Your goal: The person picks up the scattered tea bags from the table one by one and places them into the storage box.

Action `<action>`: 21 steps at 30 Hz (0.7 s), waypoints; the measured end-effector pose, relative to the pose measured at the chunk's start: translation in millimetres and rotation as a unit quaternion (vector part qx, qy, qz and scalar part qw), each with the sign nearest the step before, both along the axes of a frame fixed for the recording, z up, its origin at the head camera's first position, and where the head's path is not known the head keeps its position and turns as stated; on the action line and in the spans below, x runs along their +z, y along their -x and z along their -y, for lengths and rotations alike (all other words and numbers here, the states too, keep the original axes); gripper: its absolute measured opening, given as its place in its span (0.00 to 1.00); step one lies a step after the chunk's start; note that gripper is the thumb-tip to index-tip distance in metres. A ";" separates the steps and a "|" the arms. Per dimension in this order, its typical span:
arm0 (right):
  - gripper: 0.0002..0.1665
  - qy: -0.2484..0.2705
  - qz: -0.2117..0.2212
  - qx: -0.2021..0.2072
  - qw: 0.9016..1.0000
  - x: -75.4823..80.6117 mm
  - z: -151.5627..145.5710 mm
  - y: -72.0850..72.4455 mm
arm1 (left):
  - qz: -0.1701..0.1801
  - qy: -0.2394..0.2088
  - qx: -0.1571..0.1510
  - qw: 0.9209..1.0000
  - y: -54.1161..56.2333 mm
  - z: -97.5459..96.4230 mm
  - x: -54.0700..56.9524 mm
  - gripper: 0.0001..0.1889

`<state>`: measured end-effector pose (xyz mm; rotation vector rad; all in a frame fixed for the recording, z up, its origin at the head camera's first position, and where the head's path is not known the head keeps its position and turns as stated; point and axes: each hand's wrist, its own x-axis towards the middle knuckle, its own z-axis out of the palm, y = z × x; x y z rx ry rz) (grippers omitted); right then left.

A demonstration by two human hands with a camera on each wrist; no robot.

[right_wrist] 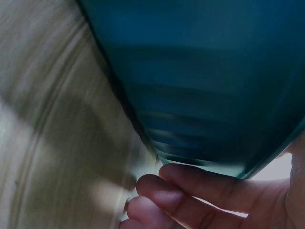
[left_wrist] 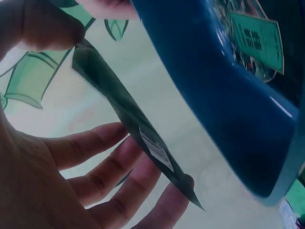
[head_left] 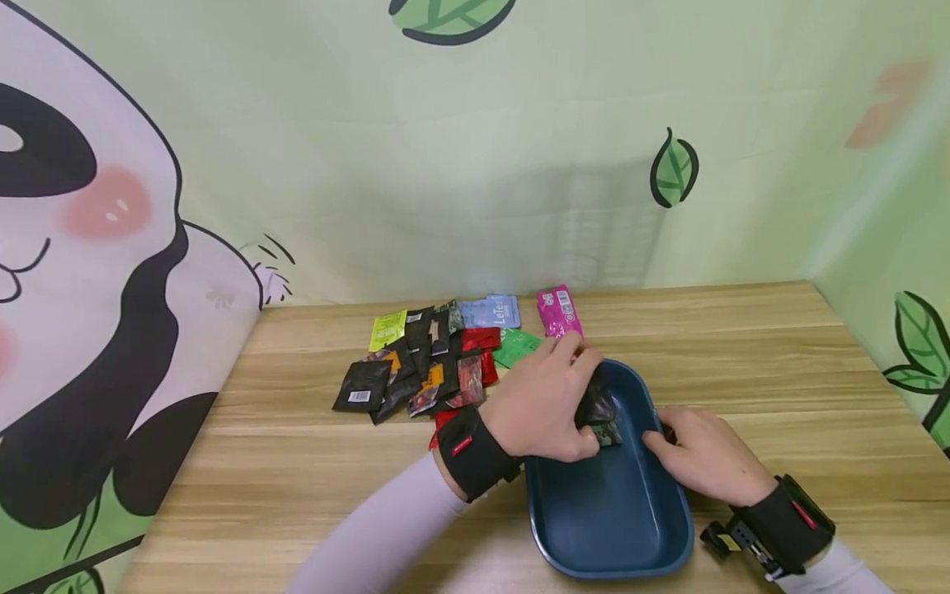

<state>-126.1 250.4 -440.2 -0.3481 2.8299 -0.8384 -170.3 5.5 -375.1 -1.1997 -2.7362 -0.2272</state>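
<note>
My left hand (head_left: 545, 400) holds a flat black sachet (left_wrist: 119, 105) between thumb and fingers, over the far left rim of a blue plastic bin (head_left: 604, 528). A white barcode label shows on the sachet in the left wrist view. Inside the bin's far end lies a patterned packet with a green label (left_wrist: 257, 40). My right hand (head_left: 708, 454) grips the bin's right rim, thumb over the edge and fingers along the outer wall.
Left of the bin lies a pile of sachets, mostly black (head_left: 364, 386), with a yellow one (head_left: 388, 330), red ones (head_left: 482, 338), a green one (head_left: 514, 346) and a light blue one (head_left: 490, 312). A pink packet (head_left: 558, 310) lies behind the bin, near the printed backdrop (head_left: 482, 165).
</note>
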 end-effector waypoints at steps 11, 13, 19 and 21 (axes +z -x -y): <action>0.10 -0.009 -0.009 -0.004 1.000 0.7 2.0 -0.2 | 0.106 -0.009 0.040 0.994 -1.0 29.2 -5.4 0.67; 0.10 -0.011 -0.009 -0.003 1.000 0.7 2.4 -0.1 | 0.107 -0.011 0.057 0.993 2.0 43.7 -4.2 0.66; 0.09 -0.006 -0.013 0.009 1.000 -0.1 1.3 -1.2 | 0.092 -0.005 0.145 0.985 18.8 100.8 -10.7 0.61; 0.10 -0.007 -0.016 0.011 1.000 -0.8 1.0 -1.6 | 0.086 0.001 0.183 0.979 24.6 121.8 -15.7 0.60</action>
